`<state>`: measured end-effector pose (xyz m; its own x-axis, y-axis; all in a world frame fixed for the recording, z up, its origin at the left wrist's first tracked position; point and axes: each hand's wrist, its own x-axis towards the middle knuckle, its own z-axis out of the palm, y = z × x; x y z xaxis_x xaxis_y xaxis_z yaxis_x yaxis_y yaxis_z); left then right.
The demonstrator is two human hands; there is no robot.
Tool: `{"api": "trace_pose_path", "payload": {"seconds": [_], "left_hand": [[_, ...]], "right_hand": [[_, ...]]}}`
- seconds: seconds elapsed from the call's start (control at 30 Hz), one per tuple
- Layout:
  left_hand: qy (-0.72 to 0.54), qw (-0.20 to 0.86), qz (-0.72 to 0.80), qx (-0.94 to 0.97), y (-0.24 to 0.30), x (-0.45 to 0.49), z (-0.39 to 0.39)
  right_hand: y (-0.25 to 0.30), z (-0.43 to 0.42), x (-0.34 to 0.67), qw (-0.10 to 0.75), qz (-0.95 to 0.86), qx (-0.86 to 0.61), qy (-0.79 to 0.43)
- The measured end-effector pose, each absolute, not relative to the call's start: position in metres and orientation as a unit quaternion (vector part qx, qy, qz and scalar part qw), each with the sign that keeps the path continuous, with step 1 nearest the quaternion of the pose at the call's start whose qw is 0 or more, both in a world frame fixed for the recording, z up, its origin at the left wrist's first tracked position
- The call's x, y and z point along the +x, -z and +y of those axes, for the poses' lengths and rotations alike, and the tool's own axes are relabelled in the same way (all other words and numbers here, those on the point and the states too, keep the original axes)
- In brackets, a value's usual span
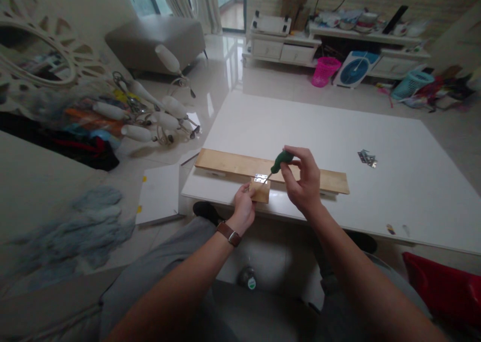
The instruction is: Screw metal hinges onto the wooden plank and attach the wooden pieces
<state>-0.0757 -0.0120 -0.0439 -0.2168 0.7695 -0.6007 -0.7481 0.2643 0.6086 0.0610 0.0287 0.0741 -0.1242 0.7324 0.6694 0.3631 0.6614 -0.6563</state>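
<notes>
A long wooden plank [233, 162] lies across the near edge of a white table [319, 131]. A small wooden block [261, 192] sits against its front side, joined by a small metal hinge [260, 178]. My left hand [244, 207], with a brown watch on the wrist, grips the block's left end. My right hand [302, 179] is closed on a green-handled screwdriver [280, 160], whose tip points down at the hinge.
Several loose metal hinges [367, 157] lie on the table to the right. A white panel [160, 194] and a chandelier with white lamps [150, 116] lie on the floor at left. A red object [439, 287] is at lower right, a bottle [248, 278] under the table.
</notes>
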Motion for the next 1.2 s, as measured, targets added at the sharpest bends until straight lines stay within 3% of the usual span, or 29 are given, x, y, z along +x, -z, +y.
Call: {"api": "trace_pose_path", "payload": {"seconds": [1.2], "left_hand": [[-0.614, 0.622, 0.485, -0.005, 0.0362, -0.0739, -0.0125]], "right_hand": [[-0.0756, 0.0286, 0.0615, 0.542, -0.738, -0.365, -0.167]]}}
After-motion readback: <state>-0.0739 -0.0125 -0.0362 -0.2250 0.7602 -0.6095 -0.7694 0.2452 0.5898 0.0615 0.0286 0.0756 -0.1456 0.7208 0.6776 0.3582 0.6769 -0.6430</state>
